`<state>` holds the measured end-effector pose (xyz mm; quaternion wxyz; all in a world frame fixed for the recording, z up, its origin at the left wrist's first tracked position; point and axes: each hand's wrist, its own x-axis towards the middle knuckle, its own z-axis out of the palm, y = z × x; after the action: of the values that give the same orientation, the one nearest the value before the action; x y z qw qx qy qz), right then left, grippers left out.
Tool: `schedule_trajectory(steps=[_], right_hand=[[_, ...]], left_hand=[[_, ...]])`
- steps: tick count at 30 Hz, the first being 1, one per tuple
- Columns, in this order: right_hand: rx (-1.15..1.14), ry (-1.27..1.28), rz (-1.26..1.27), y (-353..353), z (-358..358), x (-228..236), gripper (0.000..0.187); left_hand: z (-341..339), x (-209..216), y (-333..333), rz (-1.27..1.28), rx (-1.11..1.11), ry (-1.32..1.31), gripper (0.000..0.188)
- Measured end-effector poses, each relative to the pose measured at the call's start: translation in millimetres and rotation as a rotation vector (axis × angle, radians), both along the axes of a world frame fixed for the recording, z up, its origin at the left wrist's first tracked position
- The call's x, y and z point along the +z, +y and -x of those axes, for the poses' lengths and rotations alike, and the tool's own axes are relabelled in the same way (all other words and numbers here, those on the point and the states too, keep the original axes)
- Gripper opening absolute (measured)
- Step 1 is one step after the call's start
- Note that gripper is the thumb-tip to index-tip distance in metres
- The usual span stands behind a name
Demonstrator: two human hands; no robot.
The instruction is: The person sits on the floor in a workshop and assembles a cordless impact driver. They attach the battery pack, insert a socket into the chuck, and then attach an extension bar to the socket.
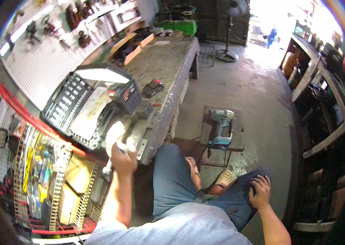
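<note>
Where the left hand reaches, the vise stands to its right.

This is a workshop. Ahead of the left hand runs a long, stained worktop, with an open socket-set case to its left and tools hanging on the wall beyond. Ahead of and between the hands, a teal cordless power tool rests on a small stool. Cluttered shelving stands right of the right hand; a pedestal fan stands far ahead on bare concrete floor.
</note>
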<state>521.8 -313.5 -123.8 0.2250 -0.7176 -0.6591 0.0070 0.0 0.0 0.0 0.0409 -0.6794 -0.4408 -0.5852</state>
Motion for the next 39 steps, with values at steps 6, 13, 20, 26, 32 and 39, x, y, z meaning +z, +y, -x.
schedule_trajectory(steps=[6, 13, 20, 26, 32, 39], right_hand=[[0.014, -0.031, -0.039, 7.0, -5.8, -11.3, 0.026], [-0.008, -0.011, -0.056, -2.2, -8.0, -13.6, 0.024], [-0.027, 0.01, -0.048, -1.4, -9.7, -19.9, 0.022], [0.001, -0.023, -0.029, 1.2, -18.4, -22.7, 0.02], [-0.026, -0.051, 0.055, 1.3, -12.6, -19.6, 0.023], [-0.006, -0.087, 0.067, 1.1, -9.4, -18.0, 0.024]], left_hand=[[101.1, 38.8, 104.0, 0.58, -0.242, -0.051, 0.101], [109.7, 44.7, 200.1, 0.975, -0.748, -0.305, 0.113], [115.0, 36.8, 216.2, 0.979, -0.899, -0.485, 0.09], [111.4, 33.8, 237.6, 0.956, -1.092, -0.534, 0.083], [95.3, 44.7, 220.7, 0.878, -0.787, -0.345, 0.095], [91.1, 34.0, 184.3, 0.642, -0.436, -0.291, 0.117]])
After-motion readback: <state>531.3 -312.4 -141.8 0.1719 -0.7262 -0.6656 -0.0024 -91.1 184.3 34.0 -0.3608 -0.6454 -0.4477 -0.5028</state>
